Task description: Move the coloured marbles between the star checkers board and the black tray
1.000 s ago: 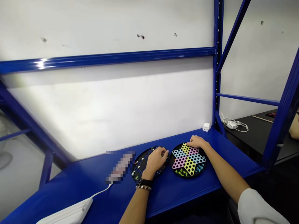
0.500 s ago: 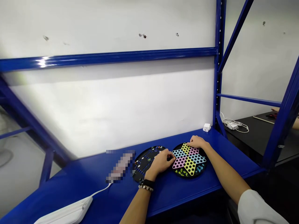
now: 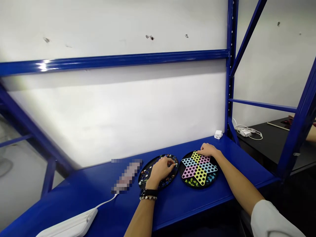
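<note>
A round black tray with several glass marbles of mixed colours lies under my left hand. My left fingers bend down together at its right part; whatever is between the fingertips is too small to make out. To its right is a Chinese checkers board, a six-pointed star in yellow, pink and blue with black holes, set on a round black base. Green and blue pieces show in the base beside the star's near points. My right hand rests with curled fingers on the board's far edge.
Both round trays sit on a blue tabletop framed by blue metal bars. A blurred-out flat object and a white power strip lie left. A white charger stands at the back right. Another person's arm shows far right.
My left hand has moved left from the star board's left point to over the marble tray. Its earlier pinch held a small orange thing. The right hand stays in place.
</note>
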`<act>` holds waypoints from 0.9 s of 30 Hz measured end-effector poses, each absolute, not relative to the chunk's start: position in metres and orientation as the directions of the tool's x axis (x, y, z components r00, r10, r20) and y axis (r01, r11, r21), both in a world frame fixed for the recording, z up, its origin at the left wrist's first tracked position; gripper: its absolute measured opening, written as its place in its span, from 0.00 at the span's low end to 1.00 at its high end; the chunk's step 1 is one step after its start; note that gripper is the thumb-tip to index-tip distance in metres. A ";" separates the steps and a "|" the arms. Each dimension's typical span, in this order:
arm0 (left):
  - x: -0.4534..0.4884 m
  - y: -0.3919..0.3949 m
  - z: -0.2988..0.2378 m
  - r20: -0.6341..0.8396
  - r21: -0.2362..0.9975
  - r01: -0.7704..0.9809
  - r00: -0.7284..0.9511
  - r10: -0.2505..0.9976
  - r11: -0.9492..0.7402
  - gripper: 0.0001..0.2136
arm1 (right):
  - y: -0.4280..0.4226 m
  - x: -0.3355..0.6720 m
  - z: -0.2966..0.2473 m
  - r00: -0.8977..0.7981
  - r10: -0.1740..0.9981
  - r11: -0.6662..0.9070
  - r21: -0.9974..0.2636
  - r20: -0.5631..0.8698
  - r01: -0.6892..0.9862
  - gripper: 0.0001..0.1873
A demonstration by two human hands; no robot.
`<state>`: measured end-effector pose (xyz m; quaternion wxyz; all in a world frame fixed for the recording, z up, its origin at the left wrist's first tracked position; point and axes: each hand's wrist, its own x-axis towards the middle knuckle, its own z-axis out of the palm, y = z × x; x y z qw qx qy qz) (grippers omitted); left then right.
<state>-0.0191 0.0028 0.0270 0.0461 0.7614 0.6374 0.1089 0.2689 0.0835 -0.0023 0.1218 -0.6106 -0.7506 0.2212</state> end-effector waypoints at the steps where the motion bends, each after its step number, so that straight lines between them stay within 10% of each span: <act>1: -0.018 0.002 0.027 0.103 0.207 0.961 0.164 0.981 -0.183 0.11 | 0.084 0.269 -0.002 -0.224 0.971 0.155 -0.484 -0.088 0.861 0.24; 16: -0.014 0.006 0.020 0.289 0.387 0.843 0.274 0.917 -0.374 0.12 | 0.078 0.265 0.006 -0.169 0.981 0.116 -0.419 -0.091 0.901 0.23; 27: 0.006 -0.010 0.029 0.067 0.502 0.724 0.513 0.856 -0.473 0.12 | 0.071 0.263 0.015 -0.220 0.975 0.192 -0.447 -0.012 0.874 0.14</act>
